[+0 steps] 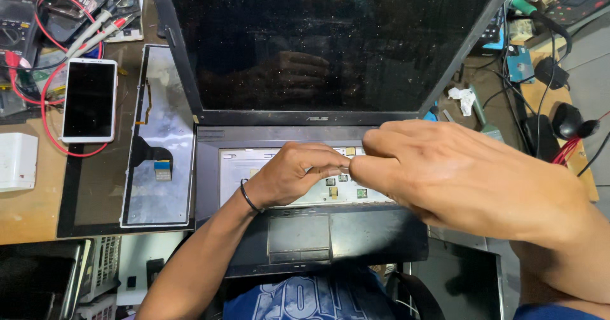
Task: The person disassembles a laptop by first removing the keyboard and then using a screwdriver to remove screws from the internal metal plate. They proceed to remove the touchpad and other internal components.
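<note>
Lowest in the frame, the laptop's matte black palm rest with its rectangular touchpad (pixel 298 234). Above it, the left hand (pixel 295 174) and right hand (pixel 457 174) meet at centre with fingers curled, fingertips pinched together over the bare silvery keyboard tray (pixel 238 170); what they grip is hidden. Beyond rises the dusty glossy screen (pixel 330 40). At upper left, a white smartphone (pixel 89 101) lies on the wooden worktop (pixel 25 215).

From my feed, the wooden tabletop (pixel 28 215) is pretty packed. The open laptop (pixel 318 186) with its keyboard removed sits dead center, and a detached display panel (pixel 159 136) lies flat just to its left. Further left there's a white smartphone (pixel 89 99) with red test leads (pixel 47 91) looped around it, plus a white box (pixel 17 161) at the edge. Black mouse (pixel 567 120) over on the right.
</note>
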